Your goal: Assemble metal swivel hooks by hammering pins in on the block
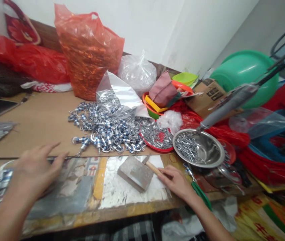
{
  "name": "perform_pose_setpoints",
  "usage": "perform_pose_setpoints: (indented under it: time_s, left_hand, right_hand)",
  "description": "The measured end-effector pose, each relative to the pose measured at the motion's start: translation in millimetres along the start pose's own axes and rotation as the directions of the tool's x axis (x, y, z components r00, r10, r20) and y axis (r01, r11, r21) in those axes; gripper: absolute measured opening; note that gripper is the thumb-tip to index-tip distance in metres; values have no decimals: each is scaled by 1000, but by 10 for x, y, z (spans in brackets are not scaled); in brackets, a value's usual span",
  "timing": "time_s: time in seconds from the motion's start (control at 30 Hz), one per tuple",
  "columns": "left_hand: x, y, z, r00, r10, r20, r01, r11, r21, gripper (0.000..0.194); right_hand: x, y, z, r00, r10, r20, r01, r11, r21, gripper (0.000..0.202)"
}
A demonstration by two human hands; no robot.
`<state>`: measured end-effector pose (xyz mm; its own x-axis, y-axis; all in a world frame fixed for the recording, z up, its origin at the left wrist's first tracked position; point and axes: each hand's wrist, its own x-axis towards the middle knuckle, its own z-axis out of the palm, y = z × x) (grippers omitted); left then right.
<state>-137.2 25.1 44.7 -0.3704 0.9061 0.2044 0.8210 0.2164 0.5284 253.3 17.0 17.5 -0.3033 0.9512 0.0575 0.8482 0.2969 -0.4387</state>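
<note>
Left hand point(35, 167) spread, right hand point(175, 181) gripping wooden-handled tool point(153, 168)

Thumb and fingers apart, the left reaches over the bench point(82, 219), leftward. Near mid front edge lies a metal block point(135, 173); right of it, the right curls around the handle.

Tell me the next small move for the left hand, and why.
Probably move the left hand to the blue-and-silver pieces and pick one: it is spread open to their left, while the right hand holds the wooden-handled tool at the metal block.

Right hand point(175, 182) holds a wooden-handled tool point(153, 167).
</note>
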Motion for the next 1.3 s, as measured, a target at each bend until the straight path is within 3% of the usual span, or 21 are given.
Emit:
perform_pose_setpoints:
  time_s: [0.03,0.07,0.17,0.27,0.33,0.4,0.47,0.53,0.63,0.67,0.73,0.87,1.0,1.07,1.13,1.3]
  left_hand:
    - [49,156,76,997,71,32,-74,991,109,47]
    - [101,294,153,978,145,148,-171,969,179,49]
    - [247,515,355,989,25,144,-65,959,275,51]
    - [338,484,412,990,12,138,-39,981,192,50]
    - [346,442,354,992,12,125,-22,997,76,55]
    - [302,463,262,994,-23,106,43,981,-189,62]
    - [204,564,188,988,-54,143,125,825,-551,73]
    - [56,716,170,966,4,258,201,616,-762,79]
    - [-236,939,263,897,107,428,321,508,-799,54]
    - [-340,996,318,871,136,472,338,532,-777,41]
    - [-532,1076,441,866,137,482,301,626,-719,25]
    - [-759,1134,624,907,144,395,195,689,-698,17]
    - [-796,1125,646,896,161,413,190,702,-686,21]
    - [-800,1115,632,889,163,428,188,722,-666,28]
    - [-816,1110,630,896,168,411,168,729,-663,33]
    - [-878,1120,661,905,280,319,29,709,-705,33]
  right_hand:
    - [95,-25,-8,1000,-8,-19,8,1000,-17,25]
    - [209,-40,-14,999,-8,-53,6,999,-39,25]
    - [643,-18,-24,985,24,-169,-44,993,-113,28]
    - [1088,92,-16,983,71,-170,-98,983,-153,31]
    - [1304,167,1,983,102,-152,-127,978,-167,32]
    - [1424,214,21,980,129,-152,-155,973,-174,28]
    - [1458,230,35,974,146,-174,-177,968,-177,23]
    - [1432,232,36,965,157,-208,-195,965,-173,22]
    - [1355,244,6,949,167,-267,-213,965,-155,23]
    - [1331,252,-14,944,168,-285,-216,966,-146,23]
    - [1288,264,-64,934,167,-316,-215,969,-123,22]
    - [1152,132,-171,926,153,-345,-176,984,-35,23]
    - [793,-336,-183,966,33,-256,-10,996,94,19]
    - [564,-609,-145,971,-148,-187,187,959,213,17]
    - [379,-824,-98,951,-266,-155,302,905,301,16]
    - [244,-1002,-73,961,-256,-106,277,905,324,12]
